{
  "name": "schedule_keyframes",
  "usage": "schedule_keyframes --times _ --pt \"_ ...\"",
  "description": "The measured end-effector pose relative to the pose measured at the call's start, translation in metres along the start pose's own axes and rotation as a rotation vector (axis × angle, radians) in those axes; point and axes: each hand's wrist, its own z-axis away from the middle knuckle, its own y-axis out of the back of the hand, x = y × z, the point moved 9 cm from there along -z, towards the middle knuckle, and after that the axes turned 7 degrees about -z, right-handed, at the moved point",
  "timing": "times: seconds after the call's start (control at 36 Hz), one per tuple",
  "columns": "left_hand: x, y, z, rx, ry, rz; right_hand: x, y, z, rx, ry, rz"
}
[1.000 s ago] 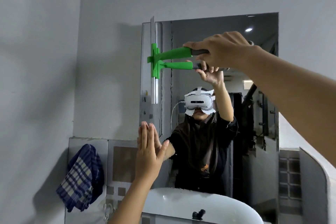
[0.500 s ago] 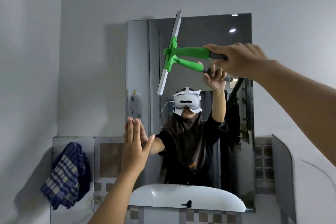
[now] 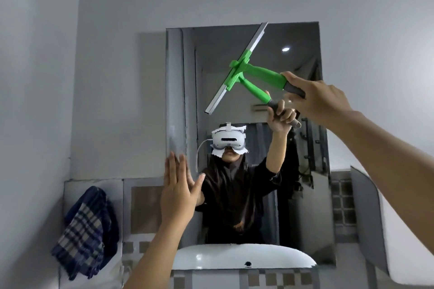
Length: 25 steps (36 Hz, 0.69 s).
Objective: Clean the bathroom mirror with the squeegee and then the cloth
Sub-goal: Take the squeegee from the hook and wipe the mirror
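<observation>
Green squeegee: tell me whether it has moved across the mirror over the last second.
Yes. The green squeegee has swept from the mirror's left edge towards its upper right, its blade tilting from vertical to diagonal.

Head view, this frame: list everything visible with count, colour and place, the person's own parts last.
mirror: one, frameless, on the grey wall, centre.
squeegee: one, green with a grey blade, tilted against the upper mirror.
checked cloth: one, dark blue and pale, hanging lower left.
washbasin: one, white, below the mirror.
tiled band: grey and brown, behind the basin.
left hand: open, flat by the mirror's lower left edge.
right hand: closed on the squeegee's dark grip.
</observation>
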Motion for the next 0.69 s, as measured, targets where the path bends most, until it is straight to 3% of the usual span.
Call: schedule_keyframes --times 0.36,0.5,0.67,0.69 --pt "-0.004 0.007 -0.008 0.122 -0.014 -0.036 -0.002 -0.026 0.028 0.094 -0.226 -0.221" --pt "-0.002 0.01 -0.015 0.1 0.0 -0.042 0.0 -0.038 0.036 0.198 -0.305 -0.371" --pt "0.003 0.013 -0.015 0.118 0.013 -0.014 -0.005 -0.053 0.055 0.185 -0.433 -0.511" --pt "-0.012 0.007 -0.003 0.04 0.005 0.04 -0.019 -0.062 0.079 0.191 -0.501 -0.46"
